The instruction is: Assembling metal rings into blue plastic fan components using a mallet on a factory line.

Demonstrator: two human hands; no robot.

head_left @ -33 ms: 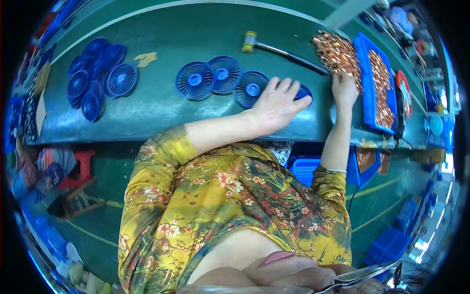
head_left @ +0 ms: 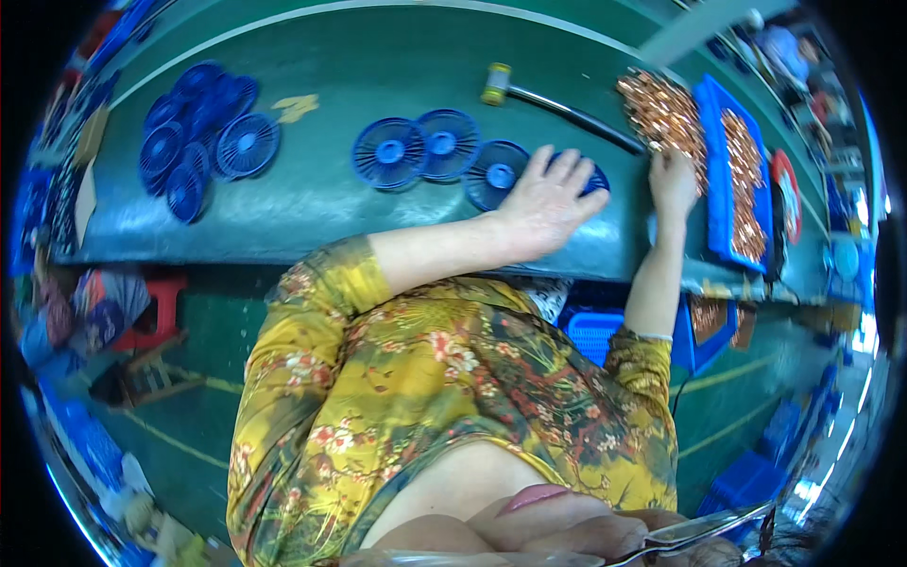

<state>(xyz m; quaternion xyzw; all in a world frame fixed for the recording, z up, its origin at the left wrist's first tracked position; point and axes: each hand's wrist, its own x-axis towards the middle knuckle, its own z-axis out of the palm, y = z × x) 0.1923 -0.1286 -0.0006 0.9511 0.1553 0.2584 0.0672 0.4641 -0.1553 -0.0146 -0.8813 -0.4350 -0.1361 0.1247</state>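
My left hand [head_left: 548, 206] lies palm down with fingers spread over a round blue fan grille [head_left: 597, 180], whose near side it hides. Just left of it, another blue fan grille [head_left: 491, 177] is partly under my wrist. Two overlapping blue grilles [head_left: 387, 152] rest further left. At the near edge of a heap of small copper-coloured metal parts [head_left: 657, 102], my right hand [head_left: 673, 187] has its fingers drawn together. Whatever is between its fingertips is too small to make out.
A yellow-headed hammer [head_left: 567, 111] lies beyond my hands, its handle end near my right fingers. Right of the heap stands a blue tray [head_left: 710, 180] of the same parts. Several stacked blue grilles [head_left: 248, 145] are at the far left, beside a yellowish scrap [head_left: 296, 108].
The whole view has shifted slightly, so the bench things sit a little further right. My hands keep nearly the same places over the grille and at the heap.
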